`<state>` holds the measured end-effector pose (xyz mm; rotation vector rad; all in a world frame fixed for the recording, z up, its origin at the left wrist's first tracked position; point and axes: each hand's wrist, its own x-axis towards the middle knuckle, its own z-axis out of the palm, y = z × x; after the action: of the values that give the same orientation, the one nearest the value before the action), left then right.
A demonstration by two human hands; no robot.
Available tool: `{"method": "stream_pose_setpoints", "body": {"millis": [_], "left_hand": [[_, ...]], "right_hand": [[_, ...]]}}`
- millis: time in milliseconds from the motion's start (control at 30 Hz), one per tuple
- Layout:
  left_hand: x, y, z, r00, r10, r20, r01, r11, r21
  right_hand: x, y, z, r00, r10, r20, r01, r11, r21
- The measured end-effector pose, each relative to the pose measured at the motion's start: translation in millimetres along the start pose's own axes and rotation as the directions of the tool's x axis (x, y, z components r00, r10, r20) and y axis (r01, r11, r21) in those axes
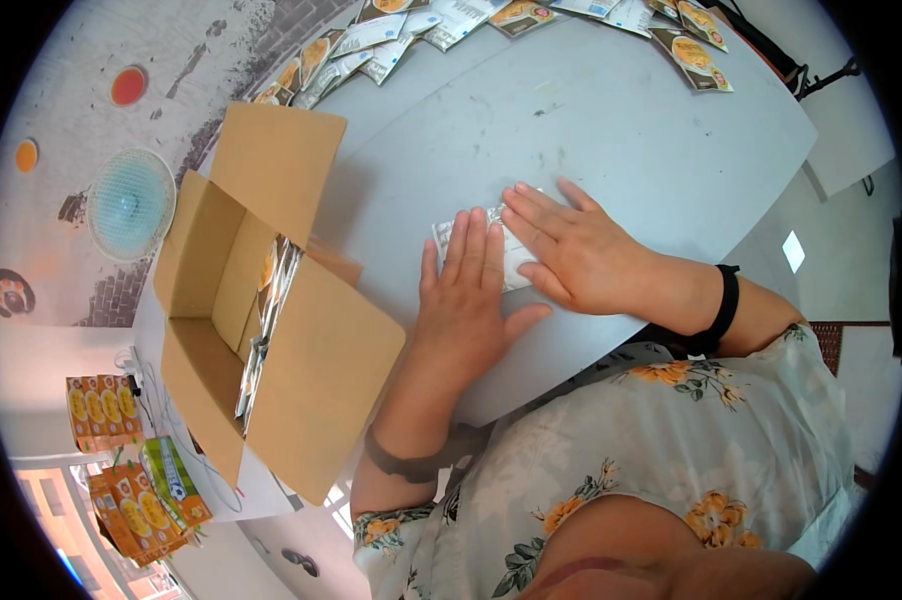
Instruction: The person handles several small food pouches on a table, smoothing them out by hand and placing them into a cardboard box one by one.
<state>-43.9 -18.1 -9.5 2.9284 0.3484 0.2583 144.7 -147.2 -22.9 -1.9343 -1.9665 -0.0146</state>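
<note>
A white printed packet [518, 262] lies flat on the pale table [451, 140], partly hidden beneath my hands. My left hand [463, 300] presses on its left part, fingers stretched out and the thumb spread to the side. Across its right part rests my right hand [576, 245], palm down with the fingers extended. Neither hand grips anything. To the left stands an open cardboard box [326, 375], its flaps folded outward. Inside it, several silvery packets [267, 330] stand in a row along one side.
More packets [461, 20], some white and some brown with a yellow picture, are strewn along the table's far edge. Orange cartons [106, 410] and a green box [171, 475] sit at the lower left. A cable [186, 425] runs near them. A painted wall [61, 100] borders the left side.
</note>
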Motion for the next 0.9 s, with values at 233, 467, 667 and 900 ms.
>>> {"method": "stream_pose_setpoints", "body": {"millis": [233,467,667,900], "left_hand": [[3.2,-2.6,0.5,1.0,0.002,0.002,-0.002,0.999,0.039],[7.4,-22.5,12.5,0.984,-0.07,-0.162,0.063,0.997,-0.049],[10.3,-13.0,7.0,0.992,-0.104,-0.064,0.101,0.994,-0.052],[12.1,-15.7,2.0,0.994,-0.103,-0.041,0.099,0.992,-0.076]], "right_hand": [[1.8,-0.8,-0.3,1.0,0.004,-0.018,-0.004,1.0,-0.018],[3.9,0.0,-1.8,0.995,0.014,-0.096,-0.018,0.999,-0.038],[3.1,0.4,0.0,0.999,0.027,-0.032,-0.028,0.999,-0.034],[4.5,0.1,-3.2,0.997,0.022,-0.068,-0.021,1.0,0.012]]}}
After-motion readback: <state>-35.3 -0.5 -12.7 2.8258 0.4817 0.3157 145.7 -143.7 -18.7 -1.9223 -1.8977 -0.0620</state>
